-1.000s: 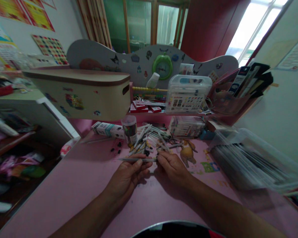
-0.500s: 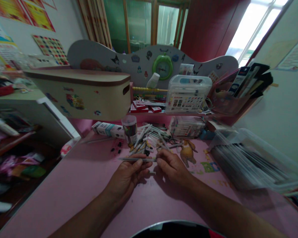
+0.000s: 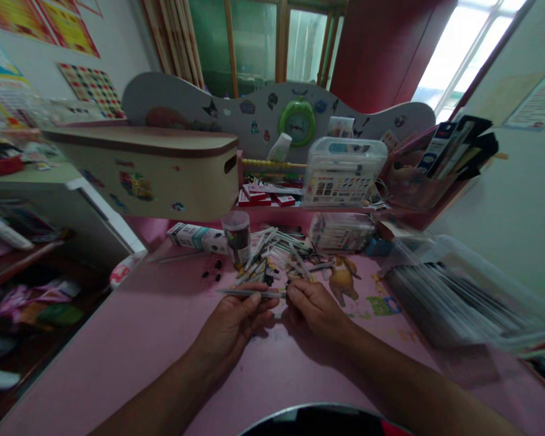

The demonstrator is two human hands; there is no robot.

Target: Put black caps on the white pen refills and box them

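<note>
My left hand (image 3: 238, 312) is closed on a slim, greyish see-through pen barrel (image 3: 243, 293), pinching it between thumb and fingers. The barrel lies nearly level, its thin end pointing left. At its other end my right hand (image 3: 315, 306) is closed in a pinch; whether a small part is hidden in those fingertips I cannot make out. Just beyond both hands spreads a heap of white and clear pen tubes (image 3: 279, 248). A few small black caps (image 3: 268, 280) lie close to the fingers, and more black caps (image 3: 218, 264) sit on the left.
A clear cup (image 3: 237, 236) holding dark thin pieces stands beside a long printed box (image 3: 197, 237). On the right, a clear plastic bin (image 3: 463, 254) contains many pens. A shelf with a beige storage box (image 3: 163, 175) and a clear case (image 3: 345, 172) spans the back of the pink desk (image 3: 140, 339).
My right fingers have curled slightly tighter around the barrel's right end. The left hand and the barrel stay in nearly the same place.
</note>
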